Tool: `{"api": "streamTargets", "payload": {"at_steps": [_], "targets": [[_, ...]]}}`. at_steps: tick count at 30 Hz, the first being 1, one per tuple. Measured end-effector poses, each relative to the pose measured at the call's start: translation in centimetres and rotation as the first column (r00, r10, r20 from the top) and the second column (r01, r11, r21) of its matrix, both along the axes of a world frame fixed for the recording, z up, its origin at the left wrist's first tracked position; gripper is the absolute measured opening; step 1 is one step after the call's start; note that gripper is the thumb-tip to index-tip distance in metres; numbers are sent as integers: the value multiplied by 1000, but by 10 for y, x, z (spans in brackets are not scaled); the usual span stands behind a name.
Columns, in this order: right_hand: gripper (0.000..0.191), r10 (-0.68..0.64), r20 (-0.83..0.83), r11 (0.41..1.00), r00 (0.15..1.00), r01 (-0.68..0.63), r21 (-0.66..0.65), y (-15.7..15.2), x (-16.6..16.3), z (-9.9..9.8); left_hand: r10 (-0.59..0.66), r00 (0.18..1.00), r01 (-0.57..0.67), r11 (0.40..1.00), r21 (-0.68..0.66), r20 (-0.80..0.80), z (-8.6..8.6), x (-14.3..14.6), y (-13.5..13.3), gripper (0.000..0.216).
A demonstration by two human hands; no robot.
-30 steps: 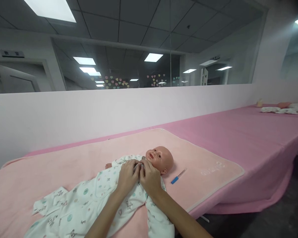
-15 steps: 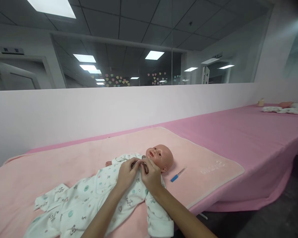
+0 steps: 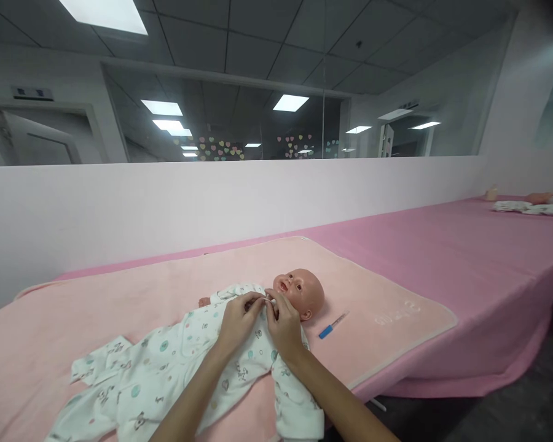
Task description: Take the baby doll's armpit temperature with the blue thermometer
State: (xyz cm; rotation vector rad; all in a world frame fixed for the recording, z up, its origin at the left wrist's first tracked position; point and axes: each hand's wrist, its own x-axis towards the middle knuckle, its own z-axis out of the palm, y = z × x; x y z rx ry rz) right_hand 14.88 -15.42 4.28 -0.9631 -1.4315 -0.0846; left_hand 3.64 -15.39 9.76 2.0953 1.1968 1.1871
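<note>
A baby doll lies on its back on a light pink mat, dressed in a white printed romper. Both hands rest on the doll's chest, just below its chin. My left hand pinches the romper's fabric at the neckline. My right hand pinches the opposite edge of the same neck opening, its fingertips meeting those of the left. The doll's own small hand sticks out of the far sleeve.
A blue-capped thermometer-like stick lies on the mat right of the doll's head. The long table has a darker pink cover. Another doll with cloth lies far right. A white partition wall runs behind.
Both hands have crept slightly up the romper toward the doll's chin, fingertips now pinched at the collar. The view has shifted a little.
</note>
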Motion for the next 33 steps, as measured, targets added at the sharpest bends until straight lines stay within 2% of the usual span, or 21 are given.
{"api": "streamTargets", "payload": {"at_steps": [4, 6, 9, 11, 15, 20, 22, 27, 33], "targets": [[24, 31, -57, 999, 998, -30, 14, -3, 0, 2, 2, 989, 31, 974, -223, 146, 12, -18, 5, 32], [23, 46, -87, 999, 995, -44, 24, -4, 1, 2, -5, 995, 39, 941, -336, 102, 21, -33, 3, 33], [22, 55, -126, 998, 991, -53, 14, -5, 2, 2, -184, 983, 164, 889, -428, -5, 32, -50, -5, 30], [22, 54, -135, 998, 989, -55, -2, -5, 2, 1, -275, 961, 236, 868, -437, -28, 35, -54, -10, 25], [22, 61, -116, 998, 991, -63, -20, -8, 2, 3, -288, 957, 253, 866, -432, -18, 33, -53, -10, 20], [21, 252, 127, 967, 959, -245, -68, -16, 2, 10, -304, 952, 287, 841, -459, 38, 29, -51, -7, 17], [21, 280, 174, 960, 944, -273, -68, -18, 2, 11, -303, 950, 302, 832, -465, 73, 27, -49, -7, 18], [11, 220, 222, 975, 950, -209, -75, -16, 0, 9, -244, 956, 293, 834, -468, 164, 15, -45, -9, 27], [17, 156, 247, 988, 956, -148, -52, -12, -2, 5, -212, 967, 250, 897, -364, 141, 9, -43, -11, 29]]}}
